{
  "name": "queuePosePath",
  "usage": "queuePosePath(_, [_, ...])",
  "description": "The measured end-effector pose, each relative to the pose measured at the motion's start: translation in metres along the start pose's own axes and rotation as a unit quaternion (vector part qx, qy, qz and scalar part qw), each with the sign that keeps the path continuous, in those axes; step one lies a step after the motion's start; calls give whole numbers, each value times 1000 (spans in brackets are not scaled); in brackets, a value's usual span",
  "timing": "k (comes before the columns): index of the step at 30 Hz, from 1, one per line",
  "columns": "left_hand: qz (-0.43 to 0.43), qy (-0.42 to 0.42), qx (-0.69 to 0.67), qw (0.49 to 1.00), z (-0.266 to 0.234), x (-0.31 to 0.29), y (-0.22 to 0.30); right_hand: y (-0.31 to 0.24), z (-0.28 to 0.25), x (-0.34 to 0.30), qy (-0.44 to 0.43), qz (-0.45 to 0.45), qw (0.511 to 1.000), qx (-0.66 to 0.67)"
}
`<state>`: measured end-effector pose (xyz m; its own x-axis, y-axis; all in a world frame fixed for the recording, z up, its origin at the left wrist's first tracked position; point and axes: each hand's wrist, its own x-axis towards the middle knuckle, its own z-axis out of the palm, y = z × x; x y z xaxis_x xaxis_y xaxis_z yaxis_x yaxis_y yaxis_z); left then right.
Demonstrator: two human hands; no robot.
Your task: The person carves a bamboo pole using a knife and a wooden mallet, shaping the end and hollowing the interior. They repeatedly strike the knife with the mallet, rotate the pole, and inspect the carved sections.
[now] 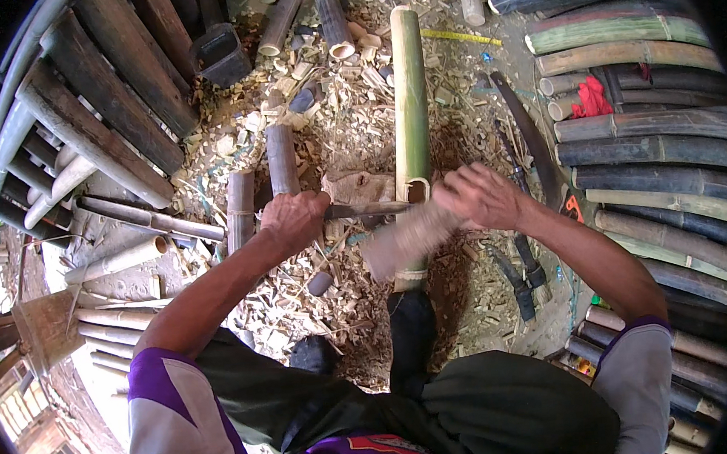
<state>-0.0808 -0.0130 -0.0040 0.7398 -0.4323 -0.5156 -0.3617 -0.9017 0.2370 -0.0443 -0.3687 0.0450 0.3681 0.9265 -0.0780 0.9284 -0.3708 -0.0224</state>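
Observation:
My left hand (296,217) is closed round one end of a long, narrow blade (369,209) that lies across a green bamboo pole (409,95). Beside the blade, the pole shows a cut with a hollow opening. In my right hand (482,198) is a thick wooden mallet (407,241), blurred by motion, slanting over the pole just below the blade. A wooden block (360,182) sits next to the pole, at the cut. At its near end the pole reaches my dark-shod foot (411,321).
Chips cover the ground, with short bamboo pieces (281,159) standing left of the pole. Dark curved tools (531,133) and a yellow measuring tape (461,37) lie right of it. Bamboo poles (648,149) line the right; more (105,85) lean at left near a black bucket (220,55).

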Motion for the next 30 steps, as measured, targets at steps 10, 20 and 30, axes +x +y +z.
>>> queuePosePath(10, [4,26,16,1000,14,1,-3,-12,3,5,-53,32,998,-12])
queuePosePath(20, [52,102,-18,993,40,22,-28,-32,7,6,-139,121,982,-35])
queuePosePath(30, [24,60,-132,989,19,25,5,-97,-22,-29,-81,38,987,134])
